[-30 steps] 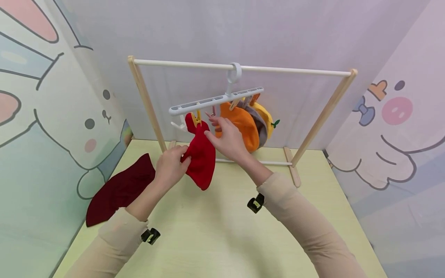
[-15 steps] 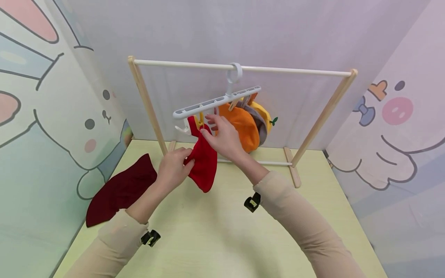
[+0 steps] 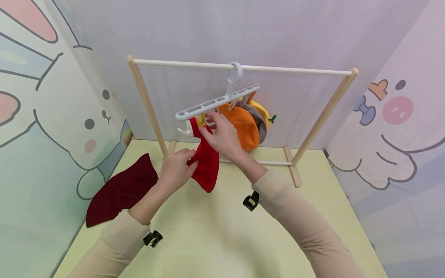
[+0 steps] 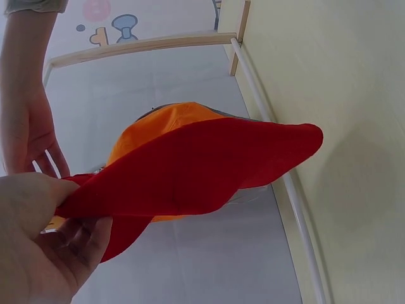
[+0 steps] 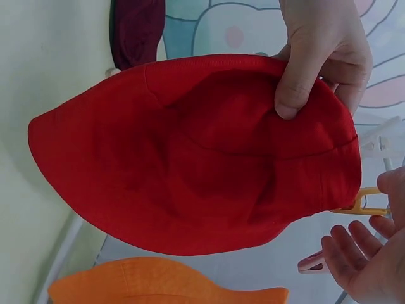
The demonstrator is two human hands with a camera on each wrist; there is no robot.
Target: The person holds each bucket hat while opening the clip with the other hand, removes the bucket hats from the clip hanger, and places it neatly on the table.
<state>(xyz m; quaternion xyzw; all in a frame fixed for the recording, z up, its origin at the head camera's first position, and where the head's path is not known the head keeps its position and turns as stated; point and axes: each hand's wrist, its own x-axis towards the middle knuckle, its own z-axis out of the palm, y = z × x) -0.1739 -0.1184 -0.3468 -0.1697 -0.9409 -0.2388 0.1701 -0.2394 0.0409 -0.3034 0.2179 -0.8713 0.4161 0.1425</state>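
Note:
A red hat (image 3: pixel 206 164) hangs below the left end of a grey clip hanger (image 3: pixel 219 102). My left hand (image 3: pixel 177 168) pinches its edge between thumb and fingers; the right wrist view shows the thumb flat on the cloth. A yellow clip (image 3: pixel 201 120) meets the hat's upper edge. Beside that clip is my right hand (image 3: pixel 224 135), thumb and fingers parted on either side of the clip's end; whether they touch it is unclear. A pink clip (image 5: pixel 313 263) hangs near the right fingers.
An orange hat (image 3: pixel 243 127), a grey one (image 3: pixel 259 121) and a yellow one (image 3: pixel 264 110) hang farther right on the hanger. A white clip (image 3: pixel 185 129) is at its left end. A maroon hat (image 3: pixel 121 193) lies on the table, left of the wooden-legged rack (image 3: pixel 147 106).
The hanger's left end has swung right, with the clip and red hat. My left hand has shifted slightly right with the hat; my right hand has moved slightly left, nearer the yellow clip.

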